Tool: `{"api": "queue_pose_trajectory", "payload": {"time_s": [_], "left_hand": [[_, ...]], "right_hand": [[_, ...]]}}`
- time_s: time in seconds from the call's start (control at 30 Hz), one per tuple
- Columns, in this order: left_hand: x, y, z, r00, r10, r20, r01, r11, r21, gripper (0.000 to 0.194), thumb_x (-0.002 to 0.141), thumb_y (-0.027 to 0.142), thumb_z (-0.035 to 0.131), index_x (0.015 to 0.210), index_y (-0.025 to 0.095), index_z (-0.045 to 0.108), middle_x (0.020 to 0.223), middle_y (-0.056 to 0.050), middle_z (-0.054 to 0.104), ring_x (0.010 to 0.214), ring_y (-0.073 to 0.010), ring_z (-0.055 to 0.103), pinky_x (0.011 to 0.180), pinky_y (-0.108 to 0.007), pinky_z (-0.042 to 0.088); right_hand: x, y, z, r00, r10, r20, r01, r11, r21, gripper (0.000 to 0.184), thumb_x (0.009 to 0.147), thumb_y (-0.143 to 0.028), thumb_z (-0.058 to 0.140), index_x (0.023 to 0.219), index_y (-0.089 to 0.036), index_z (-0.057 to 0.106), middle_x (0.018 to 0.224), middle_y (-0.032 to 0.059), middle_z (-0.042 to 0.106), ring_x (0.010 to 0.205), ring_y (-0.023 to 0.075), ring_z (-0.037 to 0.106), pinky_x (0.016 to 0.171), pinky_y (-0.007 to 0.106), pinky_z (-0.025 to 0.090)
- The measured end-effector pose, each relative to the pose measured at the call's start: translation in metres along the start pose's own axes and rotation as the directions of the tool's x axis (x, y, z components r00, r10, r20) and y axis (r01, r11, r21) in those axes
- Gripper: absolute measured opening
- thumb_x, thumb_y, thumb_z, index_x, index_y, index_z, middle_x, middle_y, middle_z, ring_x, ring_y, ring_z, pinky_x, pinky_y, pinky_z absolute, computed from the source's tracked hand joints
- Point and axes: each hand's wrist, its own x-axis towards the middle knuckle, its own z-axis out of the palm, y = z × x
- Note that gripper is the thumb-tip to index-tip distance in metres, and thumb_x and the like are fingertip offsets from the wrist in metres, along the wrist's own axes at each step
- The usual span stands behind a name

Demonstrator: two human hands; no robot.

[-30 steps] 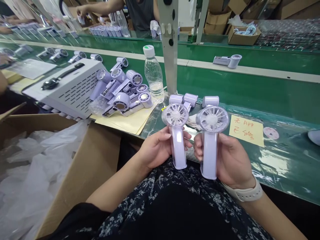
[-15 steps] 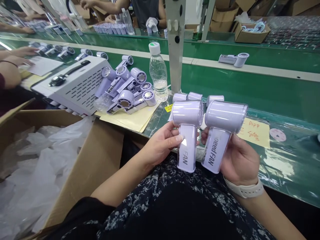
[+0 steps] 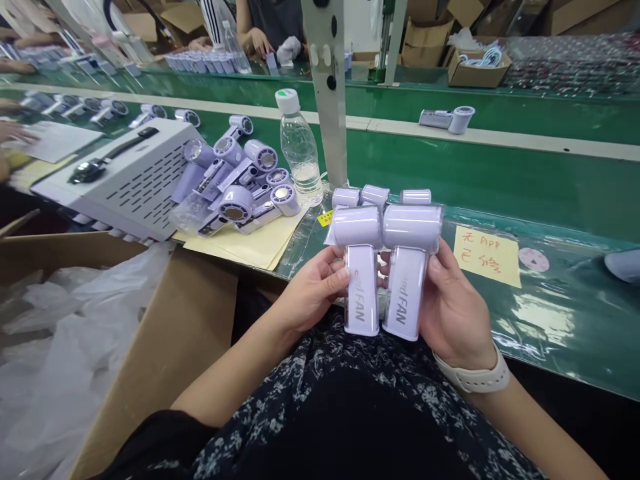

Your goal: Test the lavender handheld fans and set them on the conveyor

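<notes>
Left fan (image 3: 364, 277) grasped in left hand (image 3: 320, 285), right fan (image 3: 407, 283) in right hand (image 3: 456, 312), both near the edge of worktop (image 3: 560, 327), heads close together, lettered sides in view. Apparent step: side-by-side check. Called for next, presumably: steady hold on both glossy casings.

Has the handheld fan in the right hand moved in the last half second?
Yes: the handheld fan in the right hand moved left, uncovering the yellow paper note it partly hid.
</notes>
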Motion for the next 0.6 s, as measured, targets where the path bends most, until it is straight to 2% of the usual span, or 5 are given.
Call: {"api": "queue_pose_trajectory", "payload": {"time_s": [0.3,0.4,0.47,0.53,0.6], "left_hand": [[-0.003,0.006,0.006,0.998,0.061,-0.019,-0.059,0.994,0.087,0.062,0.065,0.053,0.092,0.100,0.020,0.053,0.095,-0.006,0.077,0.085,-0.0219,0.077,0.076,-0.032,0.061],[-0.007,0.010,0.005,0.995,0.097,0.001,-0.094,0.969,0.226,0.055,0.072,0.050,0.088,0.103,0.020,0.054,0.098,-0.007,0.077,0.089,-0.0221,0.077,0.079,-0.033,0.061],[-0.009,0.012,0.003,0.969,0.244,0.044,-0.239,0.872,0.428,0.044,0.079,0.040,0.084,0.107,0.020,0.057,0.104,-0.008,0.078,0.095,-0.0229,0.077,0.084,-0.035,0.062],[-0.009,0.012,0.000,0.850,0.487,0.198,-0.493,0.605,0.625,0.033,0.086,0.031,0.078,0.112,0.021,0.061,0.116,-0.010,0.077,0.109,-0.0244,0.075,0.097,-0.038,0.060],[-0.007,0.009,-0.002,0.598,0.683,0.419,-0.709,0.208,0.674,0.021,0.095,0.027,0.067,0.115,0.022,0.064,0.126,-0.010,0.075,0.125,-0.0247,0.069,0.112,-0.043,0.052]], "right_hand": [[0.005,0.008,-0.009,0.996,0.077,0.044,-0.077,0.997,-0.001,0.035,0.095,-0.036,0.056,0.127,-0.027,0.068,0.095,0.0047,0.081,0.080,0.0270,0.078,0.069,0.042,0.067],[0.005,0.008,-0.016,0.996,-0.027,0.086,0.037,0.993,-0.114,0.037,0.096,-0.039,0.056,0.129,-0.027,0.066,0.101,0.0054,0.081,0.088,0.0287,0.078,0.078,0.045,0.066],[0.003,0.001,-0.021,0.969,-0.169,0.181,0.214,0.938,-0.272,0.039,0.091,-0.033,0.065,0.130,-0.029,0.064,0.114,0.0054,0.078,0.102,0.0300,0.076,0.089,0.047,0.064],[0.001,-0.009,-0.025,0.872,-0.295,0.391,0.451,0.793,-0.408,0.055,0.081,-0.020,0.078,0.132,-0.031,0.062,0.131,0.0049,0.072,0.122,0.0317,0.069,0.103,0.049,0.057],[0.000,-0.018,-0.026,0.697,-0.354,0.624,0.680,0.603,-0.417,0.070,0.073,-0.011,0.081,0.136,-0.033,0.059,0.144,0.0031,0.065,0.136,0.0330,0.058,0.117,0.052,0.045]]}}
